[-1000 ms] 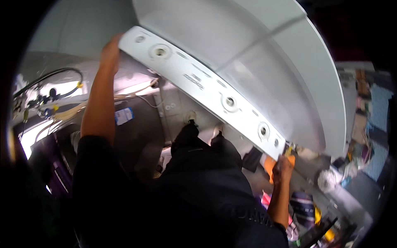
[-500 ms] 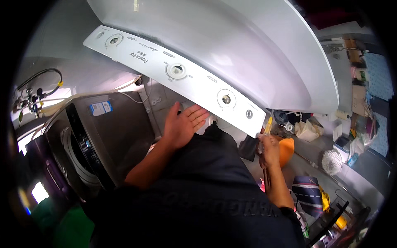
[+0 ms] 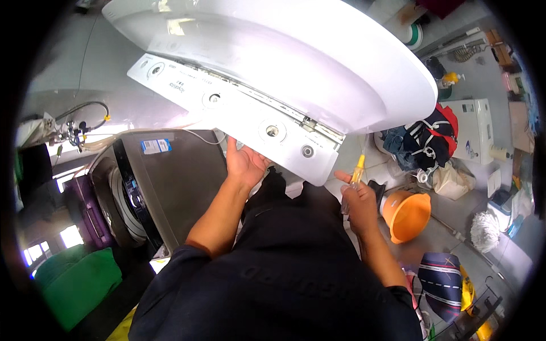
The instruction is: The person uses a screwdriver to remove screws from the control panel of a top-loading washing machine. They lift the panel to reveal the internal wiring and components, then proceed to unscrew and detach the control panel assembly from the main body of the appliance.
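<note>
A long white control panel point(image 3: 187, 94), with round openings along it, lies along the straight edge of a large glossy white curved lid or cover point(image 3: 347, 62); a slot runs between them. My left hand point(image 3: 244, 169) is open, palm up, at the panel's lower edge, its fingertips partly hidden beneath it. My right hand point(image 3: 359, 203), just beyond the panel's right end, is closed round a screwdriver point(image 3: 358, 170) with a yellow and clear handle, index finger reaching out.
A grey front-loading washer point(image 3: 176, 187) stands left, below hoses and taps point(image 3: 77, 132). Right are a heap of clothes point(image 3: 429, 133), an orange basin point(image 3: 410, 219) and a white mop head point(image 3: 483, 230). Green fabric point(image 3: 79, 287) lies lower left.
My left hand has left the panel's upper end and moved under its lower edge. My right hand now sits off the right end with the screwdriver. The view has shifted.
</note>
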A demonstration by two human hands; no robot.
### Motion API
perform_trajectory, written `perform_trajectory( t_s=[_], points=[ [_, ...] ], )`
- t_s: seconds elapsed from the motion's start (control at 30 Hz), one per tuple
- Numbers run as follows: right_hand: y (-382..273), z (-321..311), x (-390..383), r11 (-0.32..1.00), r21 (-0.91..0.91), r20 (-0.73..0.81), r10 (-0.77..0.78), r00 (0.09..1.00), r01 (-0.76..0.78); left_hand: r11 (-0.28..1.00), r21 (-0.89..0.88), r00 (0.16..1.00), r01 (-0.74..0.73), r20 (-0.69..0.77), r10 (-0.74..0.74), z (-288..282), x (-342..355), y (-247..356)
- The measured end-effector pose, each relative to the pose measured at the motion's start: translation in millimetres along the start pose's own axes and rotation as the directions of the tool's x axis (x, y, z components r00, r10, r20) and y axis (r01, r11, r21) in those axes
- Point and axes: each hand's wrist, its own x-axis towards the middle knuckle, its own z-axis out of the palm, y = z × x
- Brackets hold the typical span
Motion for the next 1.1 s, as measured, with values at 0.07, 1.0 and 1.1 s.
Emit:
perform_trajectory(
  t_s=[0.07,1.0,1.1],
  points=[
    [10,4,-5,0.998,-0.033,-0.003,0.050,0.999,-0.050,1.000,-0.022,1.000,-0.017,-0.021,0.017,1,0,-3],
    [50,8,24,0.997,0.066,-0.029,0.046,0.999,-0.044,0.986,-0.117,0.974,0.121,0.203,-0.095,-20,-8,-2],
    [54,9,30,0.996,0.080,-0.048,0.048,0.998,-0.044,0.983,-0.074,0.959,0.169,0.244,-0.147,-50,16,-10]
  ],
)
